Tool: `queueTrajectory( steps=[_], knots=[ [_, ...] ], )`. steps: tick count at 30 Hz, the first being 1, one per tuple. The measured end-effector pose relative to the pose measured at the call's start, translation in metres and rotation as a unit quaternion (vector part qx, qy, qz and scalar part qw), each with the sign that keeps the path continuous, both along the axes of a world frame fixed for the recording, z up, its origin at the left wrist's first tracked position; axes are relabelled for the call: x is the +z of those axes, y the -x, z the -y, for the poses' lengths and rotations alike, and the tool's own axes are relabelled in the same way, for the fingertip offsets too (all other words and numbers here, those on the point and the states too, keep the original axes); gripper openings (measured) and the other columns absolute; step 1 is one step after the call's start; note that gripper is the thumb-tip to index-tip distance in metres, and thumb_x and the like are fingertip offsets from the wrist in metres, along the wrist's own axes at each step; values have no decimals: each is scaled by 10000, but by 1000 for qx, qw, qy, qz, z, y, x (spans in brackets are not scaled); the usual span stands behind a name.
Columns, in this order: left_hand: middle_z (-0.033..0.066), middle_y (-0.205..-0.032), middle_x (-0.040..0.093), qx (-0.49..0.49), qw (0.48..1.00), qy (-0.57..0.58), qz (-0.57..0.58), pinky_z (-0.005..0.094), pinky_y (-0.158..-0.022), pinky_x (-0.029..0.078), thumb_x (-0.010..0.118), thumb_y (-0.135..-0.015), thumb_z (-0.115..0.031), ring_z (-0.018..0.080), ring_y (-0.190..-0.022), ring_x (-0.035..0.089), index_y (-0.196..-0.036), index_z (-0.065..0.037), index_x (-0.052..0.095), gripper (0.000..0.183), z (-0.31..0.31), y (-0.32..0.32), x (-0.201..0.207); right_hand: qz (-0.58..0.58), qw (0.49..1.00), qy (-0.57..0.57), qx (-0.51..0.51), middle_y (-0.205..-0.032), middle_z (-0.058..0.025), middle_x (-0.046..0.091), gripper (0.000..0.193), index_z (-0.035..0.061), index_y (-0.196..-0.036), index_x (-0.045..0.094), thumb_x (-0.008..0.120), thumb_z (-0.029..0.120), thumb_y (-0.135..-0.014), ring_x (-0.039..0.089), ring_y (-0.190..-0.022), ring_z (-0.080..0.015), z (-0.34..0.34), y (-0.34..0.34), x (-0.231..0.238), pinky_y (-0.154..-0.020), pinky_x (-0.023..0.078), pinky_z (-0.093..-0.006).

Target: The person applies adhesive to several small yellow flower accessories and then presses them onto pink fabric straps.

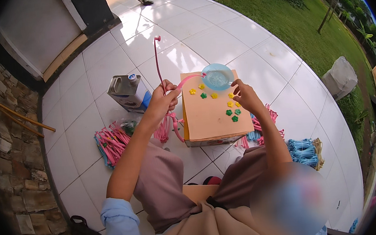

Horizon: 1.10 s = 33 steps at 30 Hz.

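Beige draped cloth [218,229]: nearest.
Left hand [165,99]: gripping flat, curved pink strip [187,78] in fingers.
Pink strip: probably light, flexible; pinch mid-length.
Right hand [246,96]: fingers parted, beside light-blue round bowl [216,88].

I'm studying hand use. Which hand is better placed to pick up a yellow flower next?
Probably the right hand: it looks free, close to the rightmost yellow flowers, while the left hand holds a pink strap.

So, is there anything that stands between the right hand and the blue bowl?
Nothing visible does. The right hand is close beside the blue bowl's right edge. The yellow flower lies lower, near the thumb. The pink strap in the left hand reaches the bowl's left side.
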State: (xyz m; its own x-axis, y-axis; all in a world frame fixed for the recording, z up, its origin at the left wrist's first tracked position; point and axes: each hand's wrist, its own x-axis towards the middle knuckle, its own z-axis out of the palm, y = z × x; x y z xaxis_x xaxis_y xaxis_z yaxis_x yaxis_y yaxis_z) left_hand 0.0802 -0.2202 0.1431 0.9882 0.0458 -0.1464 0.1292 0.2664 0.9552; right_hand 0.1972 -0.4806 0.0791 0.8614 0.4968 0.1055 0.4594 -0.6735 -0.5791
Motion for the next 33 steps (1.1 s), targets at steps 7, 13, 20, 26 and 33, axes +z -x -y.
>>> queueTrajectory(
  steps=[7,13,20,26,33],
  knots=[
    [-64,-630,330,1,998,-62,-1,171,-443,242,532,-844,-111,11,-501,308,-777,-124,380,166,20,-5,-6,-69,997,-31,6,-793,-152,599,319,3,-930,497,634,-55,-648,583,-803,-310,12,-10,-62,-707,456,-382],
    [-57,-633,364,18,998,-63,-22,181,-464,280,548,-832,-125,23,-518,351,-767,-104,413,151,27,-6,-2,97,994,-15,50,-768,-136,564,345,18,-926,465,637,-51,-635,553,-814,-306,2,-9,-76,-731,436,-380],
    [-71,-625,353,8,999,-35,-12,174,-457,240,549,-850,-134,13,-532,349,-704,-155,327,266,27,-5,0,-27,992,-123,-27,-730,-126,629,330,25,-974,454,587,-44,-680,623,-643,-248,-15,-6,-31,-616,493,-330],
    [-45,-685,436,28,997,-72,17,158,-471,273,575,-839,-120,12,-549,390,-672,-147,328,299,31,-4,-2,-134,909,-394,-9,-812,-107,641,323,6,-1027,502,638,8,-735,623,-735,-142,-35,26,46,-685,501,-276],
    [57,-796,574,33,998,2,52,186,-419,360,640,-787,-82,38,-542,469,-631,-119,296,379,40,-2,5,-157,862,-480,36,-793,-78,620,371,21,-1067,477,676,34,-755,603,-738,-124,-55,62,88,-698,478,-242]
  ],
)
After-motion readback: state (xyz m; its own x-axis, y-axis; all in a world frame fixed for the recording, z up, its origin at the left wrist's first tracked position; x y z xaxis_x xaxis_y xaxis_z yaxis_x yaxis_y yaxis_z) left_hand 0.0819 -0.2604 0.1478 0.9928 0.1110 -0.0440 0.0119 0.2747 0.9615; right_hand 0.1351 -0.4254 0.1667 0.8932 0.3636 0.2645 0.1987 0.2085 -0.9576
